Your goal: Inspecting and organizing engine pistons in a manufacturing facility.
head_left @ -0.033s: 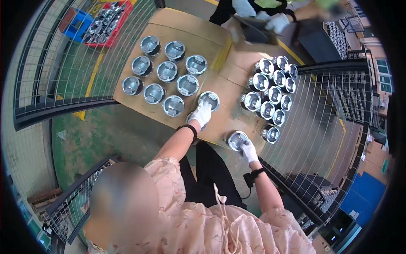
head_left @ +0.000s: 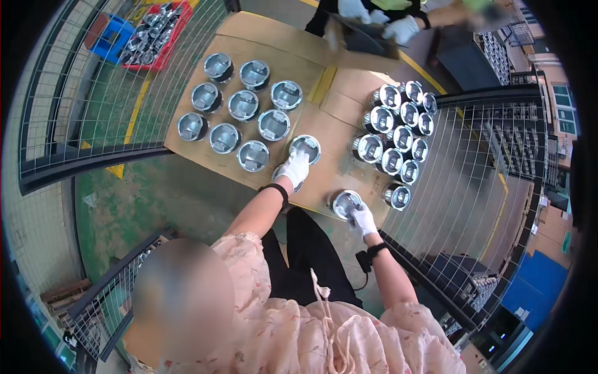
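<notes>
Nearest me, my right hand [head_left: 363, 220], in a white glove, closes its fingers on the rim of a metal piston [head_left: 346, 202] standing alone at the near edge of the cardboard sheet [head_left: 339, 100]. My left hand [head_left: 294, 168], also gloved, lies over a second piston [head_left: 283, 177] at that near edge, most of it hidden; I cannot tell whether the fingers clasp it or only rest on it.

Just beyond the left hand I count ten pistons [head_left: 256, 123] set upright in loose rows across the left part of the cardboard, crowns up, slightly apart from each other. To the right, a tighter cluster of eleven pistons [head_left: 398, 134] stands packed together, touching, beside a wire mesh cage wall [head_left: 473, 181].

Far left, one red crate [head_left: 176, 38] holds more metal parts, with a blue crate [head_left: 115, 38] beside it. At the far edge, another person's gloved hand [head_left: 402, 28] is at a dark box.
</notes>
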Action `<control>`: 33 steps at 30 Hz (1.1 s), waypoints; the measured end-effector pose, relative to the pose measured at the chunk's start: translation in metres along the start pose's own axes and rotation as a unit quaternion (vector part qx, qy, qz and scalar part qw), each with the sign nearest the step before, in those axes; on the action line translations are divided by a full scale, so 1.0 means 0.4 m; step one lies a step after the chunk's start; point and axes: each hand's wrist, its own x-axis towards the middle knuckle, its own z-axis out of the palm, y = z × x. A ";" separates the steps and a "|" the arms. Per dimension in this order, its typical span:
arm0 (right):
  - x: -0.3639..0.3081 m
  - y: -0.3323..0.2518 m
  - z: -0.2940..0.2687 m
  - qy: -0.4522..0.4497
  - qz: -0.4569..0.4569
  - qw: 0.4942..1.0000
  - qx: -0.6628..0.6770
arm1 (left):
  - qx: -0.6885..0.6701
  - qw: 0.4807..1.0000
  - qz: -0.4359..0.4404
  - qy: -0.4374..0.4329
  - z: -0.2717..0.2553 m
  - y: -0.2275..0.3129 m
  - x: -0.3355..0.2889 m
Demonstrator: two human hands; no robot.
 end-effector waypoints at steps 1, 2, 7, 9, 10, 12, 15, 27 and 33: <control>0.028 -0.005 0.029 -0.008 -0.003 1.000 -0.004 | 0.069 0.997 0.031 0.020 0.013 -0.035 0.003; 0.053 -0.010 0.057 -0.026 -0.018 0.999 0.016 | 0.068 0.997 0.023 0.025 0.037 -0.060 -0.005; 0.159 -0.011 0.094 -0.022 0.008 0.992 -0.121 | 0.142 0.985 0.072 0.072 0.154 -0.145 -0.159; 0.164 -0.009 0.056 0.083 -0.080 0.892 -0.438 | 0.174 0.978 0.107 0.042 0.074 -0.088 -0.299; 0.120 -0.080 0.106 0.102 -0.084 0.849 -0.511 | 0.119 0.988 0.059 0.075 0.067 -0.111 -0.386; 0.138 -0.102 0.107 0.131 -0.280 0.820 -0.481 | 0.127 0.990 -0.036 0.055 0.060 -0.125 -0.500; 0.166 -0.174 0.140 -0.003 -0.225 0.784 -0.578 | 0.125 0.972 -0.193 0.047 0.119 -0.211 -0.666; -0.076 -0.275 0.499 -0.116 -0.340 0.657 -0.663 | -0.102 0.750 -0.587 0.286 0.251 -0.229 -1.235; 0.067 -0.212 0.776 0.033 -0.597 0.550 -0.583 | -0.274 0.651 -0.655 0.266 0.359 -0.148 -1.334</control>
